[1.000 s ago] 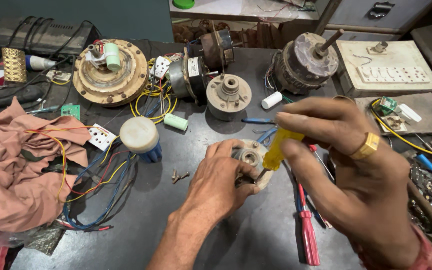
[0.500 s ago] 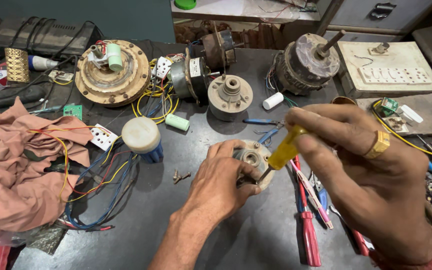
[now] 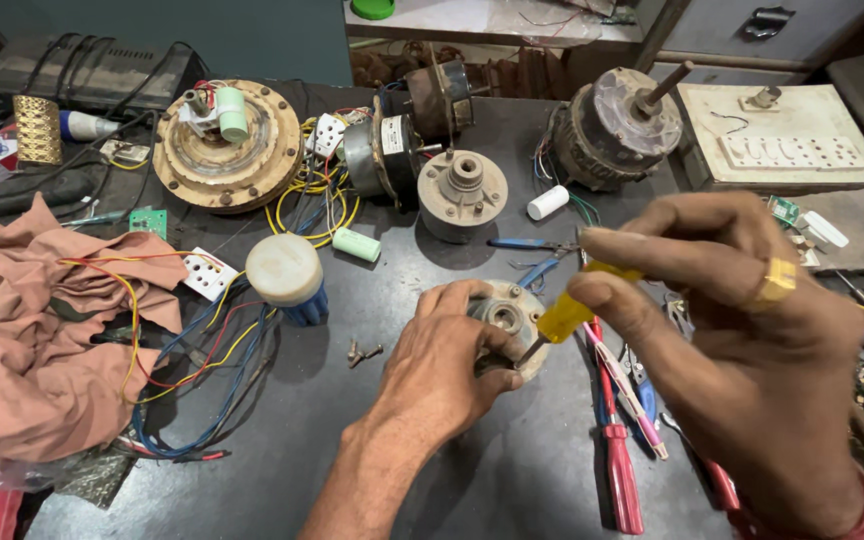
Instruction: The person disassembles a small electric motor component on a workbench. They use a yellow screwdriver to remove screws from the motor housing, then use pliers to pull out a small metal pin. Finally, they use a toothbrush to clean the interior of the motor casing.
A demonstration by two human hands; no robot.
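My left hand (image 3: pixel 440 368) clasps a small round grey motor end cap (image 3: pixel 508 312) that lies on the dark workbench (image 3: pixel 512 470), fingers wrapped over its left and front side. My right hand (image 3: pixel 752 340), with a gold ring, holds a yellow-handled screwdriver (image 3: pixel 564 314). Its tip slants down-left and meets the cap's front edge beside my left fingertips. Two loose screws (image 3: pixel 362 353) lie just left of my left hand.
A pink cloth (image 3: pixel 32 330) and tangled coloured wires (image 3: pixel 192 370) fill the left side. A brass-coloured rotor (image 3: pixel 226 150), a grey bearing housing (image 3: pixel 462 190), a motor with shaft (image 3: pixel 612 125) and a white capacitor (image 3: pixel 287 270) stand behind. Red-handled screwdrivers (image 3: pixel 620 470) lie at right.
My right hand has swung the screwdriver from nearly upright to a lower slant, bringing its tip down onto the cap's front edge. My left hand keeps its grip on the cap.
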